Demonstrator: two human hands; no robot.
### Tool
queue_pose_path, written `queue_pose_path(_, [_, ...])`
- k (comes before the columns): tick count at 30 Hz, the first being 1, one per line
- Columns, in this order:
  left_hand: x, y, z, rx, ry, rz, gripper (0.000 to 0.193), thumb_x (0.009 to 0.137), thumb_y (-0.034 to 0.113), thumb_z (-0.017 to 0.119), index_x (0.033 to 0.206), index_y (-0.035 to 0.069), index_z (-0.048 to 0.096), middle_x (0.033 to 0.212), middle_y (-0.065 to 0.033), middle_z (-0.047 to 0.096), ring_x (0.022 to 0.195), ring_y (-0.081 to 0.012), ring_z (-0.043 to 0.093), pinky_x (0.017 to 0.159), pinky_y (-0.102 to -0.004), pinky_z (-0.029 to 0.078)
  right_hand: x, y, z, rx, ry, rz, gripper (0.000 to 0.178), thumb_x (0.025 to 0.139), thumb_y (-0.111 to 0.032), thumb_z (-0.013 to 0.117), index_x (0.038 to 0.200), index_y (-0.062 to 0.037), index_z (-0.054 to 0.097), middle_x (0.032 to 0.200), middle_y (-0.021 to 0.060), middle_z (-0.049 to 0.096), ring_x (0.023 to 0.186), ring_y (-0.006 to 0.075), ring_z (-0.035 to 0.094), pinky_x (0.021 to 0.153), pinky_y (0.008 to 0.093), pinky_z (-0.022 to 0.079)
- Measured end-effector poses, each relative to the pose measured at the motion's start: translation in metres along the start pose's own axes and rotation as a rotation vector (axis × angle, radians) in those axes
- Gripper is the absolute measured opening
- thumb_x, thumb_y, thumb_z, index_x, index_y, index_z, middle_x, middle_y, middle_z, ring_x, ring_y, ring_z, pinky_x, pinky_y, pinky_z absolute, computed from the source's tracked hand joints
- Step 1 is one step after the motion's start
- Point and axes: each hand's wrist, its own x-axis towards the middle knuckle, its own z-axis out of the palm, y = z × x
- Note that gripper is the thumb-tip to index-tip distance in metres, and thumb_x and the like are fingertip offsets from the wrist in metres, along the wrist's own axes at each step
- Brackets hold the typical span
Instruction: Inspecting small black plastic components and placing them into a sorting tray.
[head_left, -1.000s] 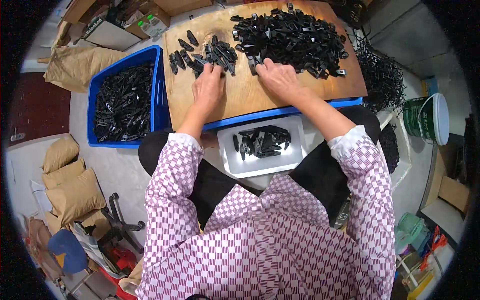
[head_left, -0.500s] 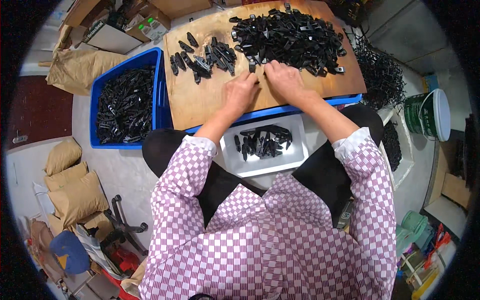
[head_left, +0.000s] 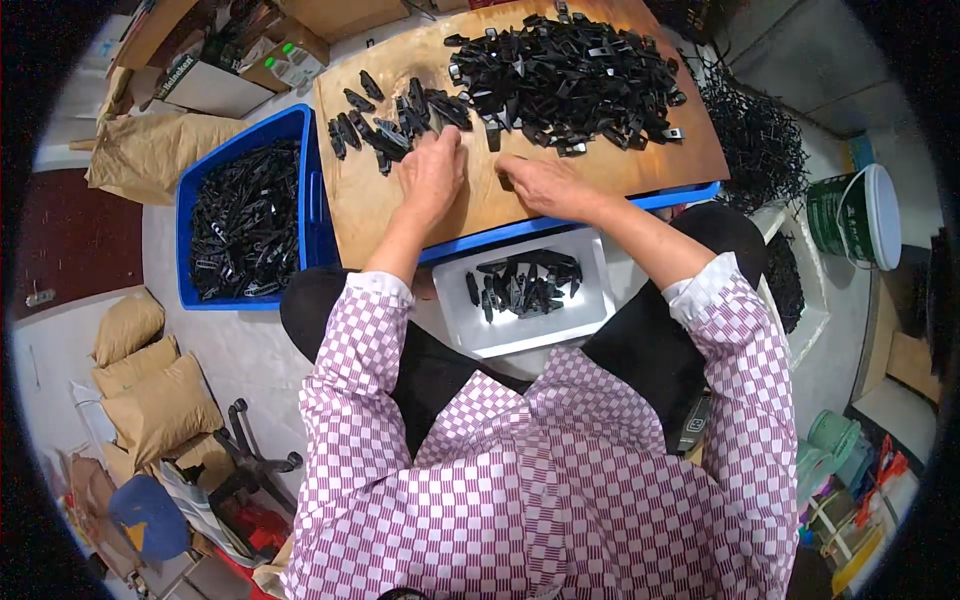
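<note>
On the wooden board (head_left: 375, 215), my left hand (head_left: 433, 178) reaches to the right end of a small group of long black plastic pieces (head_left: 395, 118). Its fingers are bent together over one of them, though the fingertips are partly hidden. My right hand (head_left: 548, 187) rests low over the middle of the board, its thumb and forefinger pinched on a small dark piece that I can barely make out. Beyond it spreads a large heap of black plastic parts (head_left: 570, 85). One loose black part (head_left: 493, 137) lies between the heap and my hands.
A blue crate (head_left: 312, 200) full of black pieces stands left of the board. Between my knees sits a white tray (head_left: 455, 325) with several black pieces. A green bucket with a white lid (head_left: 885, 217) and a tangle of black strips (head_left: 755, 145) are at right.
My left hand has moved left, away from my right hand, to the small group of long pieces. My right hand has shifted slightly toward me and left.
</note>
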Motion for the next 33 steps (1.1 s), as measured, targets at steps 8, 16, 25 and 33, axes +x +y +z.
queue_pose_path(8, [-0.017, -0.021, 0.032, -0.722, -0.087, -0.34, 0.014, 0.086, 0.014, 0.065, 0.09, 0.004, 0.056, 0.072, -0.0111, 0.064, 0.06, -0.0237, 0.065, 0.052, -0.0339, 0.051, 0.0, 0.004, -0.002, -0.043, 0.145, -0.088, 0.018, 0.088, -0.022, 0.056, 0.1, -0.0091, 0.059, 0.089, 0.0198, 0.066, 0.087, 0.0377, 0.065, 0.073, 0.0498, 0.051])
queue_pose_path(16, [-0.044, 0.021, 0.003, -0.873, -0.467, -0.657, 0.018, 0.083, 0.005, 0.064, 0.099, 0.004, 0.055, 0.077, -0.01, 0.064, 0.066, -0.0219, 0.066, 0.053, -0.031, 0.051, 0.003, 0.018, -0.008, -0.464, 0.302, -0.179, 0.018, 0.084, -0.019, 0.063, 0.097, -0.0082, 0.059, 0.09, 0.0154, 0.062, 0.082, 0.031, 0.067, 0.065, 0.0439, 0.054])
queue_pose_path(25, [-0.029, 0.006, -0.017, -0.166, -0.004, 0.266, 0.025, 0.08, 0.007, 0.066, 0.104, 0.013, 0.062, 0.1, -0.0128, 0.058, 0.09, -0.035, 0.062, 0.074, -0.0431, 0.05, 0.004, 0.017, -0.006, -0.384, 0.414, -0.269, 0.019, 0.082, -0.02, 0.065, 0.093, -0.0072, 0.056, 0.09, 0.014, 0.06, 0.083, 0.0331, 0.065, 0.065, 0.0452, 0.052])
queue_pose_path(33, [-0.031, 0.001, -0.015, -0.251, -0.182, 0.151, 0.019, 0.079, 0.01, 0.069, 0.097, 0.009, 0.065, 0.095, -0.0121, 0.058, 0.089, -0.0346, 0.061, 0.075, -0.0435, 0.049, -0.003, 0.0, -0.011, -0.275, 0.228, -0.256, 0.023, 0.084, -0.024, 0.065, 0.091, -0.0047, 0.054, 0.077, 0.0155, 0.063, 0.077, 0.036, 0.064, 0.062, 0.0475, 0.049])
